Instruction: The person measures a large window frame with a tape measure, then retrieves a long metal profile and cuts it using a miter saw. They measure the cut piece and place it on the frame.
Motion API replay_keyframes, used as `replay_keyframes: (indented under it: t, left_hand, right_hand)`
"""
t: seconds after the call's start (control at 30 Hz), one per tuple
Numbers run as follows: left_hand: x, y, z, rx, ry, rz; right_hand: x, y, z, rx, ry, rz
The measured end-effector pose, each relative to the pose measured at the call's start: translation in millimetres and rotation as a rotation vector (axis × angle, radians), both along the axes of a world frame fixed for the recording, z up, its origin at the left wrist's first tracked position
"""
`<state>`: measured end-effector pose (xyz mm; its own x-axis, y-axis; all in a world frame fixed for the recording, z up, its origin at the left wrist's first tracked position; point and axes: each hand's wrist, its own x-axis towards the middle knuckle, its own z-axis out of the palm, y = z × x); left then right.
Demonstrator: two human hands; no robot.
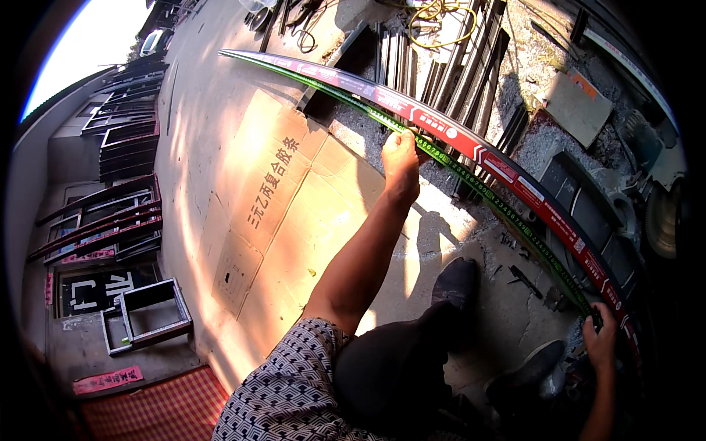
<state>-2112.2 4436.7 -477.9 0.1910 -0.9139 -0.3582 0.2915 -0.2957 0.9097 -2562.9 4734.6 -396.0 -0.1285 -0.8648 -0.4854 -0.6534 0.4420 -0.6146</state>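
A long, slim window-frame profile [507,173] stretches from the upper middle to the lower right. Red and grey printed film covers its broad face, and bright green markings run along the near edge. The fisheye lens makes it look bowed. My left hand [401,163] is closed on the green edge of the profile, partway along it. Farther down, near the lower right end, my right hand [599,338] also grips that edge. Some fingers of both hands are hidden behind the profile.
Flattened cardboard [294,198] lies on the concrete left of my arm. Dark metal bars [434,73] and a yellow cable [441,26] are beyond the profile. A machine with a round disc [662,220] stands right. Dark frames [129,147] lean along the left wall; my shoes [456,283] are below.
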Motion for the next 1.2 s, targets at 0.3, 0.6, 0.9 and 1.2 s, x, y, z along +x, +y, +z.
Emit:
replay_keyframes:
  t: [0.3, 0.6, 0.9, 1.2]
  left_hand:
    - [1.2, 0.1, 0.9, -0.014, -0.005, -0.026]
    - [-16.1, -6.5, 2.9, 0.024, -0.028, -0.122]
    - [-17.5, 8.7, -2.1, 0.165, -0.096, -0.316]
    - [-12.2, 19.2, -18.0, 0.07, -0.154, -0.473]
  right_hand:
    - [12.7, -23.0, 4.8, -0.01, 0.027, 0.037]
    - [-6.4, -6.9, 1.8, -0.043, 0.078, -0.054]
    - [-20.5, -39.5, -0.4, -0.028, 0.083, -0.067]
    - [-25.8, -44.4, -9.6, 0.015, 0.107, -0.068]
